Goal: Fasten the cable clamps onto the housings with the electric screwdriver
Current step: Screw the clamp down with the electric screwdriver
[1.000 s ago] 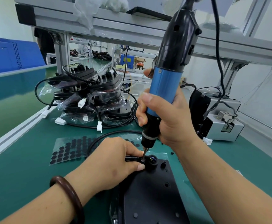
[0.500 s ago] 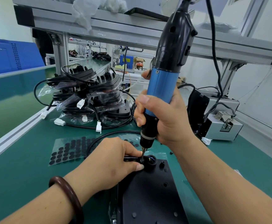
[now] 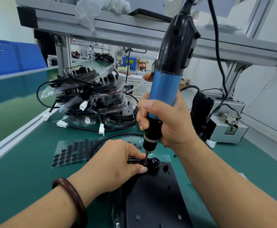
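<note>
A flat black housing [image 3: 155,199] lies on the green bench right in front of me. At its far left corner sits a small black cable clamp [image 3: 152,163] over a black cable [image 3: 104,139] that loops away to the left. My left hand [image 3: 116,162] pinches the cable and clamp down at that corner. My right hand [image 3: 169,122] grips the blue-and-black electric screwdriver [image 3: 165,89], held nearly upright and leaning right at the top. Its bit tip rests on the clamp, just beyond my left thumb.
A pile of black housings in clear bags [image 3: 93,99] with white connectors stands at the back left. A clear sheet of round black pads [image 3: 71,152] lies left of the cable loop. A grey metal box [image 3: 228,127] sits at the right. An aluminium shelf frame [image 3: 134,28] hangs overhead.
The screwdriver and my right hand have sunk slightly toward the clamp. My left hand stays clamped on the cable at the housing corner.
</note>
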A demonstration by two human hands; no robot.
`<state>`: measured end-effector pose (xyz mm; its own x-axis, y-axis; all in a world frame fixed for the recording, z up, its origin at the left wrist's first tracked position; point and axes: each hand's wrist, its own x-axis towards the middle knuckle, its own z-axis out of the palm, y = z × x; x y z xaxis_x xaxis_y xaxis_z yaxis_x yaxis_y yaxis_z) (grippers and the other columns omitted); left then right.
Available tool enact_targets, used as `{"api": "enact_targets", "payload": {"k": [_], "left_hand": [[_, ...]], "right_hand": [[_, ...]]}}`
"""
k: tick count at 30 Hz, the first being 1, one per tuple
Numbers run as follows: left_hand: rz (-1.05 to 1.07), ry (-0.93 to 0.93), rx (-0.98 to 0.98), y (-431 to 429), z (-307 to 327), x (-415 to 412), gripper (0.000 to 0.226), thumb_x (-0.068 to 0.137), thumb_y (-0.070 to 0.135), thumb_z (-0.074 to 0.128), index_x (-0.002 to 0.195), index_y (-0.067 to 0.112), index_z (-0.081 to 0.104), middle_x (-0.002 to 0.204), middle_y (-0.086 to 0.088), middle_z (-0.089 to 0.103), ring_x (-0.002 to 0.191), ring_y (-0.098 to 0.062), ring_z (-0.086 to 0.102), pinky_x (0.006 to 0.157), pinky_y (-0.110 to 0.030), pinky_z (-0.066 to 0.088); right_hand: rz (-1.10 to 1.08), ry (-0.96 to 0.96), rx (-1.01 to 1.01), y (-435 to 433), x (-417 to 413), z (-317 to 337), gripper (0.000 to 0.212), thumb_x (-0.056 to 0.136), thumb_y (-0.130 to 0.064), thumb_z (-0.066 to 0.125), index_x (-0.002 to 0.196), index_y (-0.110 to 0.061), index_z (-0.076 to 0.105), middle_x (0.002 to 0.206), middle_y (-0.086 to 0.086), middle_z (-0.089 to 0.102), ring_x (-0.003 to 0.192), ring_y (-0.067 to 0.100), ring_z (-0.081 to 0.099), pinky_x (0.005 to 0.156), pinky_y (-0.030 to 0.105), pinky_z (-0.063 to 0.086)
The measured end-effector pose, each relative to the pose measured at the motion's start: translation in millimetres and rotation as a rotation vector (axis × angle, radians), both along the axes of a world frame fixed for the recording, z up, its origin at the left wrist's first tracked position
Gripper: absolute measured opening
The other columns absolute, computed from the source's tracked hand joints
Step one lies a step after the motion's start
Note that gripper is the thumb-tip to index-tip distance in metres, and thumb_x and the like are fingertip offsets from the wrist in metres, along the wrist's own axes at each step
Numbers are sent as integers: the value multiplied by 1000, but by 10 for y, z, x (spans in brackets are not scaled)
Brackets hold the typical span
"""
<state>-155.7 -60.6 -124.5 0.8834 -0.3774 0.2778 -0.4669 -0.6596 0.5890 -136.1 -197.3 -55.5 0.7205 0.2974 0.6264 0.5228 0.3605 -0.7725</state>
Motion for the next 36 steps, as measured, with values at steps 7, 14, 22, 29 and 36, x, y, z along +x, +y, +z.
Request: {"api": "enact_targets", "payload": {"k": [7, 14, 22, 29, 36], "left_hand": [[6, 5, -3, -5, 7, -1, 27, 76, 42, 75, 102, 34, 73, 76, 22, 61, 68, 9, 53, 62, -2, 35], [3, -4, 0, -1, 7, 0, 27, 76, 42, 75, 101, 34, 73, 75, 23, 60, 67, 11, 52, 61, -1, 35], [7, -3, -2, 4, -3, -3, 27, 75, 43, 76, 100, 34, 73, 76, 24, 61, 68, 14, 53, 62, 0, 35], [1, 1, -3, -1, 5, 6, 26, 74, 42, 76, 100, 34, 73, 75, 26, 61, 69, 15, 53, 63, 0, 35], [-3, 17, -11, 4, 1, 2, 24, 75, 40, 76, 98, 34, 74, 73, 25, 62, 69, 15, 54, 62, -1, 35]], "right_hand": [[-3, 7, 10, 8, 6, 7, 45, 69, -7, 62, 112, -14, 50, 59, 12, 40, 41, 20, 40, 48, 28, 41], [-10, 10, 6, 4, -5, 9, 39, 70, -1, 61, 104, -13, 48, 57, 12, 42, 40, 20, 40, 47, 28, 40], [2, 7, 12, 1, -24, 0, 44, 66, -11, 63, 107, -12, 47, 57, 11, 45, 41, 20, 41, 48, 27, 40], [-14, -7, -13, 7, -26, 3, 51, 72, -1, 62, 120, -10, 48, 57, 11, 45, 42, 21, 42, 50, 28, 42], [-50, 13, 6, -15, 7, -10, 42, 75, -1, 59, 115, -12, 49, 58, 9, 46, 41, 21, 43, 50, 29, 42]]}}
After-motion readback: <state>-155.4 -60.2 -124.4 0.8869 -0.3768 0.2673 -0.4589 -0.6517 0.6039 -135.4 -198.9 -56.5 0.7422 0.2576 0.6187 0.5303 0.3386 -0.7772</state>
